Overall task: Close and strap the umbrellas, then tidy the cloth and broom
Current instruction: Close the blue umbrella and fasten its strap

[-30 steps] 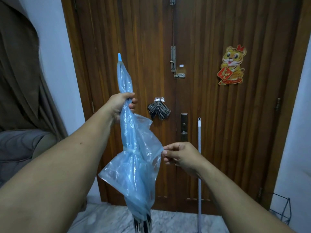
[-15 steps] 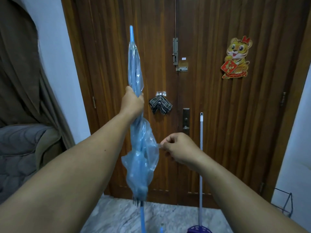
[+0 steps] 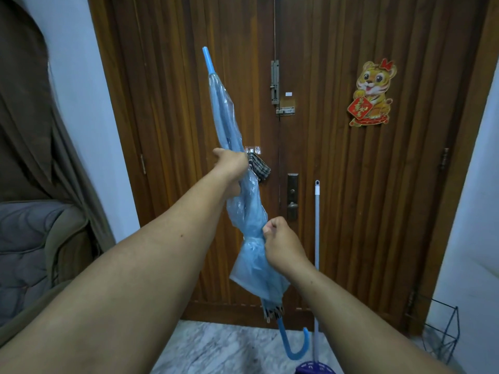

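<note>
Umbrella (image 3: 244, 209): closed, held tip-up before door (image 3: 351, 184), hook handle low over floor (image 3: 216, 346). Left hand (image 3: 232, 164) grips mid-canopy. Right hand (image 3: 280, 245) curled at gathered waist lower down, likely pinching strap; strap itself hidden. Looks light; shaft stiff, plastic canopy soft, slippery, crinkly. Best hold over ribs, cinching folds tight. Cloth (image 3: 259, 168) hangs on door; broom (image 3: 317, 238) leans beside.

Glossy translucent plastic umbrella (image 3: 244, 209), checked cloth (image 3: 260, 168), grooved varnished wooden door (image 3: 351, 184), veined marble floor (image 3: 224, 349).
</note>
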